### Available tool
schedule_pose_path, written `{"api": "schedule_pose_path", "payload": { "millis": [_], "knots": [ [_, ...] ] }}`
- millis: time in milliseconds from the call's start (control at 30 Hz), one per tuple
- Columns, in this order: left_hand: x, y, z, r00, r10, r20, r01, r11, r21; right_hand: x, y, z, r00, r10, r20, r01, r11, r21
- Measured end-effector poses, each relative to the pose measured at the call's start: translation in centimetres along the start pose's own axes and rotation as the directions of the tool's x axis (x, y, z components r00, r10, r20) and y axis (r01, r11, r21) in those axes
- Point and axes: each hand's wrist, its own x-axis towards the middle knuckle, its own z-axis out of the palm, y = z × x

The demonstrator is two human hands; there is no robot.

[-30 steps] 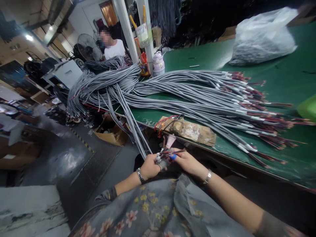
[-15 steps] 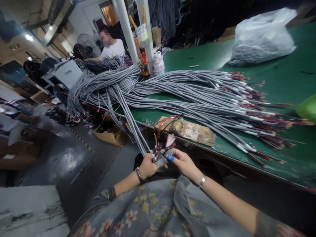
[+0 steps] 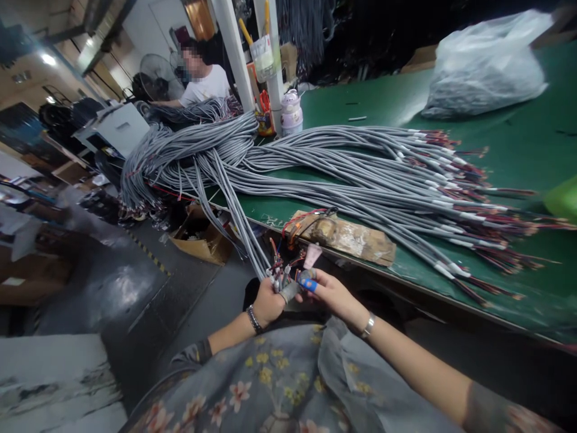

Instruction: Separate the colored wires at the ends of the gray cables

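Observation:
A bundle of grey cables [image 3: 246, 219] runs down from the bench to my left hand [image 3: 271, 302], which is closed around its end. Thin red and dark wires [image 3: 276, 260] stick out above that grip. My right hand [image 3: 331, 294], with blue tape on a finger, is pinched at the wire ends just right of my left hand. What exactly lies between its fingertips is too small to make out. Right behind the hands, a wooden board [image 3: 345, 236] with red wiring sits on the bench edge, and a pinkish tag [image 3: 312, 255] hangs near it.
Many grey cables [image 3: 315, 159] with white-banded, stripped ends lie across the green bench [image 3: 387, 105]. Farther back are a plastic bag [image 3: 487, 66] and a lilac bottle [image 3: 291, 113]. A cardboard box [image 3: 202, 234] stands on the floor. Another person [image 3: 205, 81] works at far left.
The wire ends above my left hand now spread more upright and apart. My right hand has shifted slightly at them. The camera view has moved a little.

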Motion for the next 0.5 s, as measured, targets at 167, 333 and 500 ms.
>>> {"api": "schedule_pose_path", "payload": {
  "millis": [167, 333, 500],
  "knots": [
    [0.02, -0.73, -0.12, 1.0, 0.009, 0.014, -0.01, 1.0, 0.024, 0.3, -0.72, 0.61, 1.0, -0.024, -0.013, 0.023, 0.995, -0.099],
    [-0.14, -0.35, -0.12, 1.0, 0.013, 0.013, -0.014, 1.0, 0.019, 0.33, -0.67, 0.41, 1.0, -0.002, -0.027, 0.0, 0.997, -0.072],
    [-0.09, -0.92, -0.16, 0.993, -0.013, -0.114, 0.016, 1.0, 0.021, 0.27, -0.47, 0.42, 0.997, -0.035, -0.072, 0.034, 0.999, -0.016]
  ]
}}
